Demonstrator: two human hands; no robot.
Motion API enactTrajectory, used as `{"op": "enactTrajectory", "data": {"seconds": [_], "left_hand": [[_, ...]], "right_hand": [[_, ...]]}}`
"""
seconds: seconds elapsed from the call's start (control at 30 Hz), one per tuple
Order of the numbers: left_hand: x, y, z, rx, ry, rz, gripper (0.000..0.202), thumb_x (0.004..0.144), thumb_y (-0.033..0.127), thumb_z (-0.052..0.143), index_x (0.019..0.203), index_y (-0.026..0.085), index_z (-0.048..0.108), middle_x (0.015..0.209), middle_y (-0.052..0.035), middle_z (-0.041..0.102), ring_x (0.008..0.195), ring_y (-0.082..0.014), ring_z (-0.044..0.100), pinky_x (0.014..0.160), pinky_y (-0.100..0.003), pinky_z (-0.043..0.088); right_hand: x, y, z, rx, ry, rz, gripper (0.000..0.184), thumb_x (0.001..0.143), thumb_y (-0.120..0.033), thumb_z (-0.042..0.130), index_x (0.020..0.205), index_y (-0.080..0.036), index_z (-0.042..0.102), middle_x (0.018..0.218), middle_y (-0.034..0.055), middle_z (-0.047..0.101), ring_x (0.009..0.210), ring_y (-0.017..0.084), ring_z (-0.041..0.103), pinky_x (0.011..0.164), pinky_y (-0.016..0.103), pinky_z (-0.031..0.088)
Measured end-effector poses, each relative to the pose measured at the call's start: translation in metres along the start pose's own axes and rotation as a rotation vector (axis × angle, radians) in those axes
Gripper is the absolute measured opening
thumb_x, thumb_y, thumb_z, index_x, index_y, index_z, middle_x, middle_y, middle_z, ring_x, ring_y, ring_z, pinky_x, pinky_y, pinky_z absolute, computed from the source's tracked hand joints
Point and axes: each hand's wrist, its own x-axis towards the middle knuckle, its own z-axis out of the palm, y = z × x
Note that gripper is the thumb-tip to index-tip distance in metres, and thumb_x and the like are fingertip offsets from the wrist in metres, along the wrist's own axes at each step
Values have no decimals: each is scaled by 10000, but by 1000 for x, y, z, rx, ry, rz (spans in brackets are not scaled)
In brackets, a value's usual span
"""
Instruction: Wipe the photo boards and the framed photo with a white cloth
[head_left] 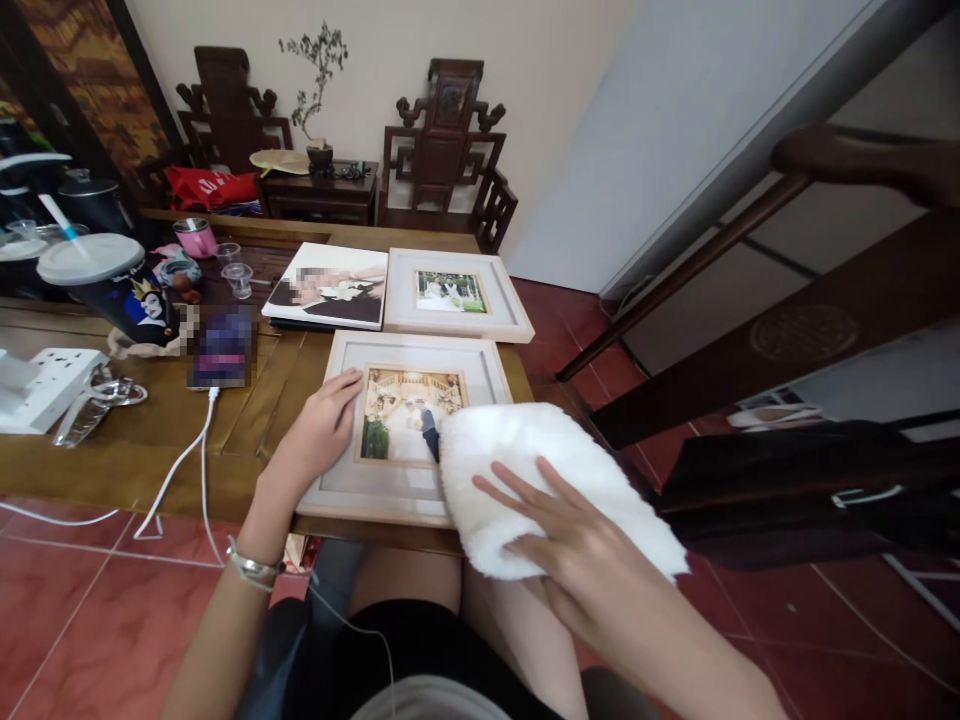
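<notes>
A light wooden picture frame point(390, 508) lies face up at the table's front edge, with a wedding photo inside a pale mat. My left hand point(322, 425) holds its left side, fingers bent over the rim. My right hand point(562, 525) grips a fluffy white cloth point(517, 440), fingers spread on top and the thumb partly hidden in its fold. The cloth covers the frame's lower right corner and hangs past the table edge.
Behind lie a second picture frame point(510, 300) and a white-edged photo panel point(330, 285). To the left are a phone point(222, 345) on a white cable, a lidded cup point(135, 290), a power strip point(52, 385) and small clear cups. A dark wooden chair point(720, 320) stands right.
</notes>
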Motion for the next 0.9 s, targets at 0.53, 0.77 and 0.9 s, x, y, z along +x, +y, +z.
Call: {"op": "enactTrajectory", "data": {"seconds": [0.53, 0.77, 0.9], "left_hand": [[-1, 1, -6, -97, -46, -73, 401, 959, 235, 380, 1297, 187, 589, 1417, -107, 534, 1349, -227, 462, 1152, -461, 361], [-1, 6, -9, -83, -45, -93, 395, 964, 226, 396, 1311, 228, 584, 1405, -83, 550, 1331, -231, 485, 1133, -451, 400], [-4, 8, -11, -35, -79, -113, 421, 958, 208, 408, 1349, 273, 550, 1432, -59, 524, 1341, -235, 472, 1129, -455, 405]], "right_hand": [[-9, 4, -17, 81, -14, 65, 391, 609, 23, 437, 719, -229, 714, 1384, 33, 555, 1339, 263, 452, 1186, 566, 219], [28, 5, 19, 133, 19, -181, 253, 819, -115, 570, 737, -266, 756, 1371, 4, 565, 1321, 281, 473, 1168, 499, 318], [52, 14, 46, 155, -60, -339, 392, 885, -289, 579, 1237, -134, 653, 1276, 82, 641, 1249, 296, 548, 1092, 446, 444]]}}
